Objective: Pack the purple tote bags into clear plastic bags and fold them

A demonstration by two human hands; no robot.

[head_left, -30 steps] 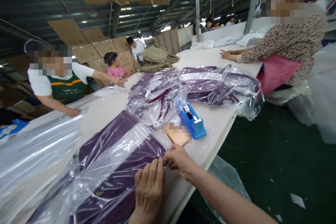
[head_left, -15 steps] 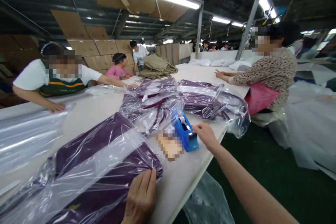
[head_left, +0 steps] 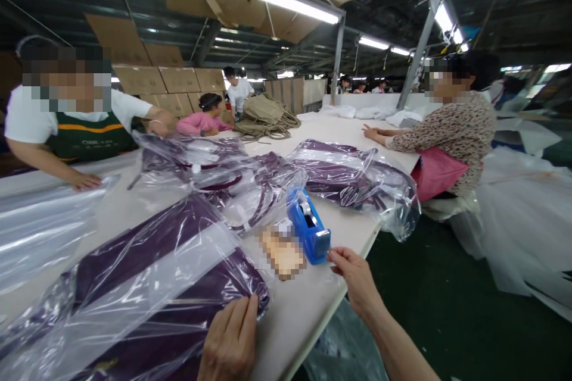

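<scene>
lengthwise toward upper right, purple bundle [head_left: 156, 277], left grip [head_left: 230, 334] atop, closure unclear, right grip [head_left: 356, 277] pinched beside dispenser [head_left: 309, 228]

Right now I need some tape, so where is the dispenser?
In the head view, the dispenser stands on the table just right of centre, with a blurred tan item to its left and the right hand by its near end.

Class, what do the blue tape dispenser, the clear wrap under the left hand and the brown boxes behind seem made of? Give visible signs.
Tape dispenser: probably plastic, smooth and slightly glossy, blue all over.
Clear wrap: apparently thin plastic film, shiny and creased, the purple item showing through.
Boxes: likely cardboard, matt, brown, flat-faced.
</scene>
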